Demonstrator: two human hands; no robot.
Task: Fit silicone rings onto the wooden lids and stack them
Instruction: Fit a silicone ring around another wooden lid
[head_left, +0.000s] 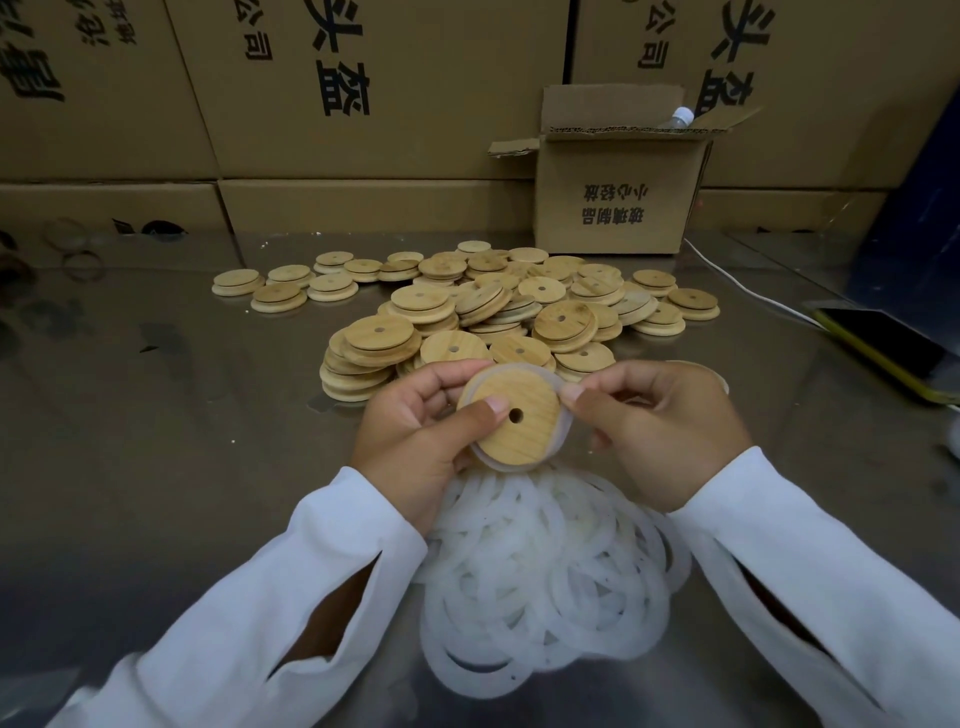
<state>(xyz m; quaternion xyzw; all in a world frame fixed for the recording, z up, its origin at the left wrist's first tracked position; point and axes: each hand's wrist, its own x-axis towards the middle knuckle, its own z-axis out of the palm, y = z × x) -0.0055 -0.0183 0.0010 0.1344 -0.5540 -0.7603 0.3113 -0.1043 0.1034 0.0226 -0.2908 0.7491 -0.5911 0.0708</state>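
In the head view, the left hand (415, 421) grips a round wooden lid (519, 431) above the near part of the metal table (156, 441). Its thumb lies across the lid's face, with the tip just beside the small centre hole, and the other fingers are curled behind the lid. A translucent silicone ring (565, 439) goes around the lid. It shows along the top edge, the right edge and the bottom edge, but I cannot tell if it sits fully in place.

The right hand (660, 431) is to the right of the lid. Its thumb and forefinger pinch the ring at the lid's upper right edge, and the other fingers are curled under.

Directly below both hands, a loose heap of white rings (545, 566) lies on the table between the two white sleeves. Behind the hands, further on the table, is a wide pile of lids (498, 312), some overlapping and some single at the left end.

At the back right stands a small open carton (618, 208) with a bottle cap (681, 115) showing above its rim. A white cable (737, 283) runs from near the carton toward a phone (883, 348) at the right edge. Large printed cartons (395, 130) form the wall behind.
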